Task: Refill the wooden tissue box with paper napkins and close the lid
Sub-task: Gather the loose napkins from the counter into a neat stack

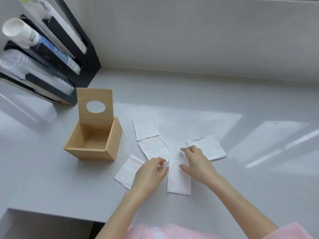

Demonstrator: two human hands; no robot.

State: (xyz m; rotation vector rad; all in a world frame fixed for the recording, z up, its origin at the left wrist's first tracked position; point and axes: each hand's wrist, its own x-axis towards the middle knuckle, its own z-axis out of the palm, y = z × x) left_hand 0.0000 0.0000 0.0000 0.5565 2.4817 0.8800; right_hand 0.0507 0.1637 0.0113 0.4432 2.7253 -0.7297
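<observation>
Head view looks down on a pale grey counter (224, 169) that fills most of what can be seen, with a black cup dispenser rack (81, 54) holding sleeves of cups at the far left corner. Next in size is the wooden tissue box (94, 143), standing left of centre, empty inside, its lid (95, 106) with the oval opening tipped up at the back — so nothing has gone in. Five white paper napkins lie spread flat to the right of the box, some overlapping: a far napkin (145, 128), a middle napkin (153, 149), a right napkin (210, 145), a left napkin (127, 170) and a near napkin (178, 178). The left hand (150, 173) rests with fingers loosely curled over the edges of the left and middle napkins, gripping nothing that I can make out; the right hand (195, 163) lies open, fingers spread on the top of the near napkin. The step seems to be gathering — best done by sliding the sheets into one squared stack, edges aligned, before lifting, so they drop flat into the box.
</observation>
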